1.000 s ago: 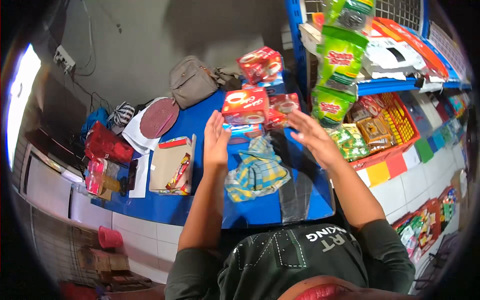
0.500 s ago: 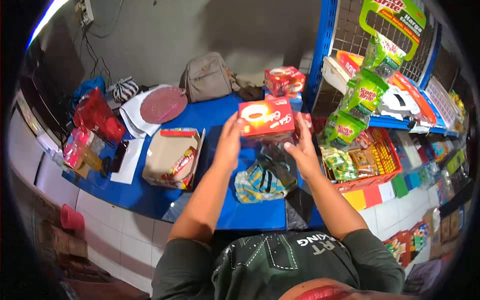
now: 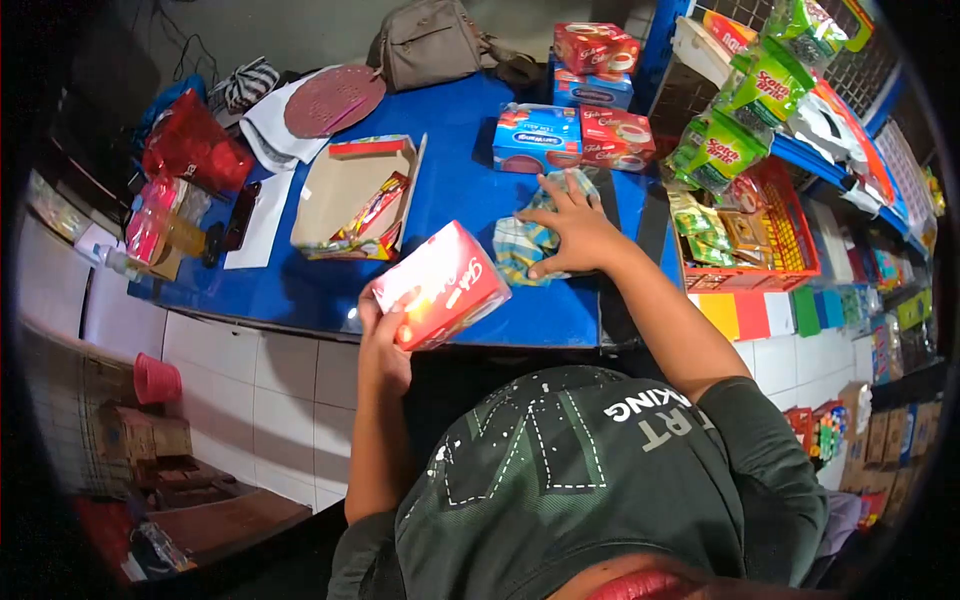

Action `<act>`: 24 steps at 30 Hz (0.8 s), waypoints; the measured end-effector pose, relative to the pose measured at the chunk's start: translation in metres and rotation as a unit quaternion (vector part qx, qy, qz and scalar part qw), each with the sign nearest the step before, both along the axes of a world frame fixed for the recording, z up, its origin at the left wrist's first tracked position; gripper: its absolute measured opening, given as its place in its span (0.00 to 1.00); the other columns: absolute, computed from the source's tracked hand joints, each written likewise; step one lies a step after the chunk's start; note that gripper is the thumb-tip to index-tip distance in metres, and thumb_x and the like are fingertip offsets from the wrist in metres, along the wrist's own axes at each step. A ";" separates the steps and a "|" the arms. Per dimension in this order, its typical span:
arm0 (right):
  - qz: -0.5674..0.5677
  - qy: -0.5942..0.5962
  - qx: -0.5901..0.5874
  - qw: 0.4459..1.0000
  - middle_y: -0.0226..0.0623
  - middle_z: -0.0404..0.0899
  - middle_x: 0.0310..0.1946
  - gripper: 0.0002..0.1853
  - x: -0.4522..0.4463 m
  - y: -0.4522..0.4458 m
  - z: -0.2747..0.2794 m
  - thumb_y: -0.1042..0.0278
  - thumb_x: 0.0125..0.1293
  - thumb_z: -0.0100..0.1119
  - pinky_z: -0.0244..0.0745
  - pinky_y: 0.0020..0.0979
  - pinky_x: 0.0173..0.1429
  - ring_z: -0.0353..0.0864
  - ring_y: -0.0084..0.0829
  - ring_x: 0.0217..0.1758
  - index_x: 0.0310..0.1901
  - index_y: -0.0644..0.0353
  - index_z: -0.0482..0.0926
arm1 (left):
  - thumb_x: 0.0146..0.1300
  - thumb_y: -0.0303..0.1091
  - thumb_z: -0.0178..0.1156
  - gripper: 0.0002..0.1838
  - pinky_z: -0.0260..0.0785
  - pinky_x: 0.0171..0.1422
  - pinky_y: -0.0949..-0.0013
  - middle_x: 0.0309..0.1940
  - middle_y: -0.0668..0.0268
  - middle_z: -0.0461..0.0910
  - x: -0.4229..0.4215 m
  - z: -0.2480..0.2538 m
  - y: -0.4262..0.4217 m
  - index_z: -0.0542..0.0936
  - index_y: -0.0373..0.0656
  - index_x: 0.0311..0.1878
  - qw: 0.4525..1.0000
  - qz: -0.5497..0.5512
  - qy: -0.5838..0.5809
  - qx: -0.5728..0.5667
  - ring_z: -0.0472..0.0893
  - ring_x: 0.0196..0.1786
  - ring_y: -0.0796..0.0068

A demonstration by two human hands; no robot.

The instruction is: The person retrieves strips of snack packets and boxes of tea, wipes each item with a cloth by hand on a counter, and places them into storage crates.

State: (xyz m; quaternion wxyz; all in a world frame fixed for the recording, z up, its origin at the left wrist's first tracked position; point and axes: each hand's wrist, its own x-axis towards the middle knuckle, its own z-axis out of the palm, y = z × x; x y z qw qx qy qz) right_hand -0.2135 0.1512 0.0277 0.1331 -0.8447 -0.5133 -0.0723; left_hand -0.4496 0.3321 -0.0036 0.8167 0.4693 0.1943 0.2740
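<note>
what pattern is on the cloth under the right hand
The cloth has a plaid check in blue, yellow and white, best seen in the head view.

Small shop: Scotch-Brite packets (image 3: 768, 85) hanging in a strip beside blue metal shelving (image 3: 668, 45); red crate (image 3: 757, 277) holding assorted sachets; boxed goods (image 3: 540, 138) stacking up on blue bench (image 3: 450, 100).

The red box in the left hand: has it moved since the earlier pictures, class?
Yes: the red box moved left and toward the front of the blue table.
</note>
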 end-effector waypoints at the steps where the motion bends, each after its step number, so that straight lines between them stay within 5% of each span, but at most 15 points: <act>1: -0.029 -0.016 -0.033 0.999 0.40 0.70 0.61 0.30 -0.004 0.002 -0.009 0.58 0.48 0.66 0.60 0.44 0.67 0.68 0.48 0.64 0.57 0.46 0.74 | 0.65 0.33 0.54 0.29 0.64 0.65 0.63 0.60 0.58 0.65 -0.005 -0.001 -0.006 0.56 0.43 0.66 1.000 0.010 0.027 -0.008 0.70 0.61 0.64; 5: -0.067 0.101 -0.020 0.992 0.35 0.74 0.58 0.31 0.027 0.006 -0.021 0.57 0.45 0.68 0.59 0.50 0.65 0.69 0.43 0.64 0.56 0.45 0.76 | 0.63 0.33 0.58 0.29 0.66 0.62 0.64 0.59 0.58 0.64 -0.001 0.011 -0.030 0.57 0.41 0.63 0.995 0.001 0.080 0.055 0.70 0.60 0.65; 9: -0.091 0.228 0.167 0.955 0.34 0.77 0.53 0.28 0.048 -0.020 -0.017 0.56 0.47 0.69 0.65 0.40 0.61 0.73 0.39 0.58 0.54 0.48 0.76 | 0.61 0.34 0.61 0.30 0.67 0.59 0.65 0.57 0.56 0.66 0.019 -0.007 -0.040 0.58 0.39 0.62 0.980 -0.028 0.077 0.184 0.70 0.59 0.64; 12: -0.107 0.512 0.335 0.784 0.35 0.78 0.49 0.26 0.043 -0.060 0.008 0.58 0.50 0.70 0.68 0.31 0.57 0.74 0.33 0.55 0.53 0.52 0.76 | 0.63 0.32 0.60 0.30 0.65 0.61 0.65 0.57 0.56 0.65 0.032 -0.022 -0.036 0.56 0.39 0.62 0.941 -0.031 0.103 0.320 0.69 0.58 0.67; 13: -0.113 0.506 0.337 0.786 0.35 0.78 0.49 0.26 0.042 -0.073 0.011 0.58 0.50 0.70 0.68 0.31 0.57 0.74 0.33 0.55 0.53 0.52 0.76 | 0.63 0.31 0.59 0.29 0.64 0.61 0.65 0.57 0.56 0.65 0.036 -0.024 -0.035 0.55 0.39 0.63 0.914 -0.030 0.118 0.387 0.68 0.58 0.68; 16: -0.140 0.584 0.436 0.670 0.34 0.76 0.48 0.23 0.030 -0.103 0.021 0.66 0.52 0.69 0.68 0.32 0.57 0.73 0.28 0.53 0.51 0.57 0.76 | 0.57 0.35 0.65 0.35 0.64 0.62 0.60 0.58 0.51 0.64 0.044 -0.021 -0.032 0.58 0.36 0.62 0.883 -0.041 0.111 0.453 0.69 0.59 0.60; 21: -0.064 0.425 0.444 0.786 0.35 0.76 0.47 0.21 -0.033 -0.079 0.051 0.75 0.48 0.67 0.68 0.34 0.58 0.74 0.32 0.54 0.48 0.55 0.78 | 0.44 0.42 0.75 0.48 0.61 0.65 0.56 0.60 0.48 0.63 0.041 0.001 -0.054 0.58 0.34 0.63 0.844 -0.077 0.119 0.517 0.68 0.62 0.53; 24: -0.015 0.063 0.296 0.953 0.35 0.74 0.48 0.21 -0.048 -0.067 0.060 0.81 0.43 0.64 0.68 0.36 0.57 0.74 0.39 0.54 0.42 0.51 0.80 | 0.39 0.45 0.77 0.54 0.59 0.66 0.57 0.60 0.49 0.63 0.045 -0.007 -0.066 0.56 0.35 0.65 0.887 -0.068 0.079 0.450 0.67 0.63 0.53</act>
